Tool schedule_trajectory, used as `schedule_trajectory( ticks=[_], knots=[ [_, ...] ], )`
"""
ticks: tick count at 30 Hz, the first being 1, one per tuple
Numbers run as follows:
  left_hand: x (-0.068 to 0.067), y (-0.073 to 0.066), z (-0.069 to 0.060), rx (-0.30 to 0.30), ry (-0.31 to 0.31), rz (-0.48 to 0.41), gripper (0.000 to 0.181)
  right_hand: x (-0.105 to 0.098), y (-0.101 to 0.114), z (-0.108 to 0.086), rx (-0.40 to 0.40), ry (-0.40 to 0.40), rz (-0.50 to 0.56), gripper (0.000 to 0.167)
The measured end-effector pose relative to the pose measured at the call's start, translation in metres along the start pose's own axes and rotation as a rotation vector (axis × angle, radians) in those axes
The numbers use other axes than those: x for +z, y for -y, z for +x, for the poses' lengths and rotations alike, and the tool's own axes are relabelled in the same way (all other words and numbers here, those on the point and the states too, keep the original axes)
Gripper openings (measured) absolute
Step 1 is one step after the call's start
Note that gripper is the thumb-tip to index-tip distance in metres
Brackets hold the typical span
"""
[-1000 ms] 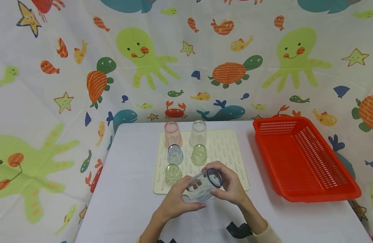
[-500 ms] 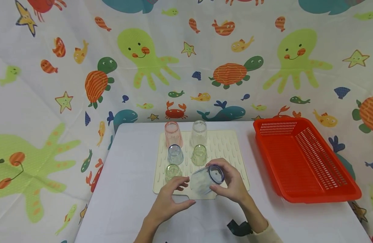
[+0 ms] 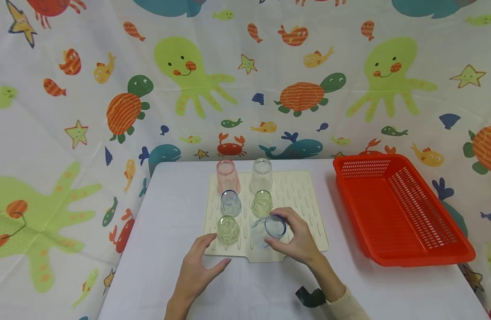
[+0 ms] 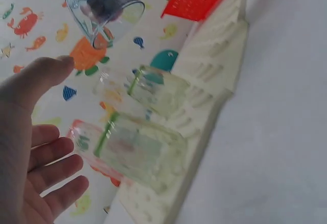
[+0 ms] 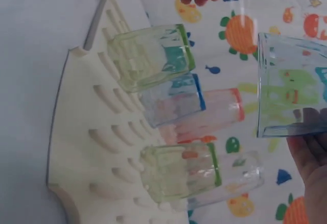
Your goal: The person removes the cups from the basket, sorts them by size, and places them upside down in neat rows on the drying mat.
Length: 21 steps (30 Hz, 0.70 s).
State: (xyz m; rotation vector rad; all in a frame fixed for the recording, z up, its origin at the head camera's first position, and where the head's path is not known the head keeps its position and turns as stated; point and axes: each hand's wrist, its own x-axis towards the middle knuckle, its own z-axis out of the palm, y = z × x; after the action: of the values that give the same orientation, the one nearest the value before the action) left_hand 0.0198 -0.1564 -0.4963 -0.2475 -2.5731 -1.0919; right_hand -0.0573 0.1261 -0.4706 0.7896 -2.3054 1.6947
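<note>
A clear drinking glass with a blue rim point(image 3: 275, 226) is in my right hand point(image 3: 298, 239), gripped between thumb and fingers near the rim. It hangs tilted over the front of the cream drying mat point(image 3: 295, 186); the right wrist view shows the glass point(image 5: 288, 89) apart from the mat. My left hand point(image 3: 196, 270) holds nothing, thumb and fingers spread beside the mat's front left corner. The nearest thing to it is a short green glass point(image 3: 228, 230). Behind are a small blue glass point(image 3: 231, 203) and another green glass point(image 3: 262, 204).
At the back of the mat stand a tall pink glass point(image 3: 228, 178) and a tall clear glass point(image 3: 262, 176). A red plastic basket point(image 3: 397, 213) sits on the white table point(image 3: 169, 213) at the right. A curtain with sea animals point(image 3: 245, 102) hangs behind.
My left hand has let go of the blue-rimmed glass and drawn back to the left. The right hand alone now holds the glass, turned more upright, a little farther forward over the mat.
</note>
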Motion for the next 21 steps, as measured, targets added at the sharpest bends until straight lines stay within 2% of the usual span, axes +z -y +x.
schedule_trajectory(
  ticks=[4, 8, 12, 17, 21],
  knots=[
    [0.003, 0.013, -0.008, -0.065, -0.019, 0.103, 0.076, 0.004, 0.002, 0.002, 0.042, -0.015, -0.106, 0.063],
    [0.008, 0.025, -0.015, -0.170, 0.044, 0.172, 0.080, 0.007, -0.007, 0.001, 0.065, -0.025, -0.169, 0.062],
    [0.012, 0.035, -0.020, -0.271, 0.110, 0.193, 0.083, 0.011, -0.026, -0.002, 0.078, -0.026, -0.190, 0.062],
    [0.017, 0.043, -0.021, -0.396, 0.171, 0.198, 0.085, 0.014, -0.036, -0.003, 0.112, -0.026, -0.203, 0.062],
    [0.022, 0.048, -0.020, -0.433, 0.199, 0.200, 0.087, 0.017, -0.044, -0.003, 0.110, -0.022, -0.211, 0.061]
  ],
)
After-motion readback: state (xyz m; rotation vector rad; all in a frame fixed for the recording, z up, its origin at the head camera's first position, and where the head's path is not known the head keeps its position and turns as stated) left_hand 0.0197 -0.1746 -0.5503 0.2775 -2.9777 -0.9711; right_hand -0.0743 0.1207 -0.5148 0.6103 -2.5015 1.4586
